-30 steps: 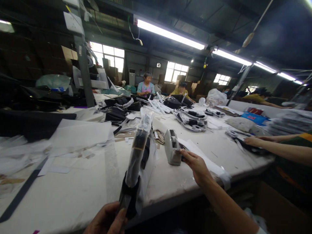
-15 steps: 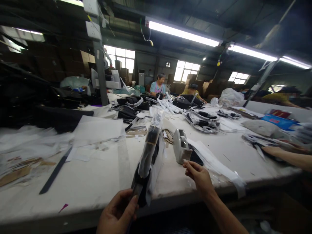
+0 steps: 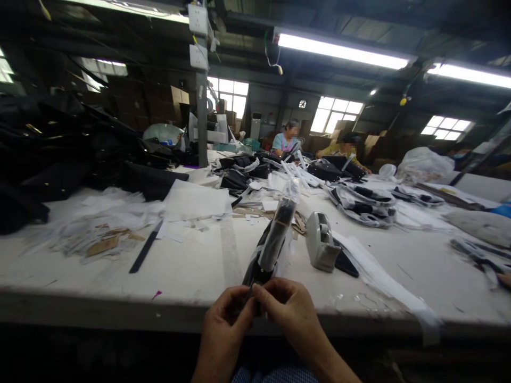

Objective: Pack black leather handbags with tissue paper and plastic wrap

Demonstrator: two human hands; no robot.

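Observation:
My left hand (image 3: 228, 324) is closed in a pinch on the near end of a long black strap (image 3: 274, 242). Clear and whitish wrapping covers much of that strap, which points away from me above the table edge. Tight against the left fingers, my right hand (image 3: 291, 314) pinches at the same near end. The fingertips hide what exactly lies between them. To the right of the strap stands a grey tape dispenser (image 3: 322, 244), with a flat black piece (image 3: 346, 261) lying beside it.
A dark flat strip (image 3: 146, 249) lies on the white table (image 3: 191, 266) at left, near white sheets (image 3: 195, 201) and paper scraps. Black bags (image 3: 239, 178) and wrapped straps (image 3: 363, 205) lie farther back. Two people sit beyond; another person's hand (image 3: 505, 281) shows at the right edge.
My right hand has moved left from the tape dispenser's front to the strap's near end, meeting my left hand. The camera has turned left, so the scene sits farther right.

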